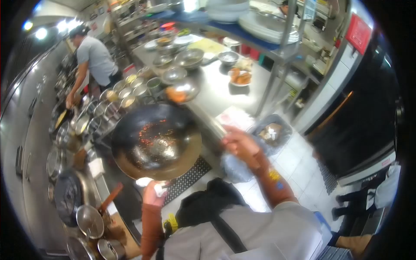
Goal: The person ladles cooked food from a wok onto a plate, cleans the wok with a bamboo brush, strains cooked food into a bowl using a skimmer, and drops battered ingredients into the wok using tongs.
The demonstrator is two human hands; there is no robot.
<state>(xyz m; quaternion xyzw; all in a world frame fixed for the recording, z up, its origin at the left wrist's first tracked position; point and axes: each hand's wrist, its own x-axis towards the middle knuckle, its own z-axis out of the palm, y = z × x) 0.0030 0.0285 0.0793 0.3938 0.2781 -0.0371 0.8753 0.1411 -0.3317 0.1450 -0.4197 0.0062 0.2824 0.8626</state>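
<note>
A large dark wok (157, 142) is tilted in front of me, with red bits and a shine of oil across its inner face. At its near rim my left hand (154, 195) is closed, gripping the wok through a folded white cloth (144, 182). My right hand (241, 144) is out to the right of the wok, fingers wrapped round a pale metal utensil handle (216, 127). The far end of that utensil is blurred, so its kind does not show.
Several metal containers (113, 111) line the area behind the wok. A steel counter (216, 95) holds bowls and a white bowl of orange food (240, 78). A lined bin (273, 130) stands at right. A co-worker (97, 63) leans over pans at far left. Pans (90, 221) sit lower left.
</note>
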